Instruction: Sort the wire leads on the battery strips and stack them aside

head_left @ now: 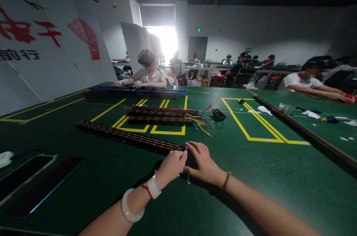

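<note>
A long dark bar with copper-coloured lines along it (pixel 125 135) lies slantwise on the green table, its near end at my hands. My left hand (pixel 172 167) is closed in a pinch beside that end; what sits between the fingertips is too small to make out. A black end piece (pixel 191 159) at the bar's tip is partly covered by my fingers. My right hand (pixel 205 163) grips it, thumb on the near side and fingers on the far side. A small pale lug (pixel 189 181) pokes out below.
Behind lie several similar bars (pixel 158 115) with coloured wires (pixel 202 119), beside a black box (pixel 219 114). A long bar (pixel 295 126) crosses the right side. Two dark phone-like slabs (pixel 46 184) are at left. Yellow tape (pixel 252 139) marks the table. A person (pixel 150 72) works opposite.
</note>
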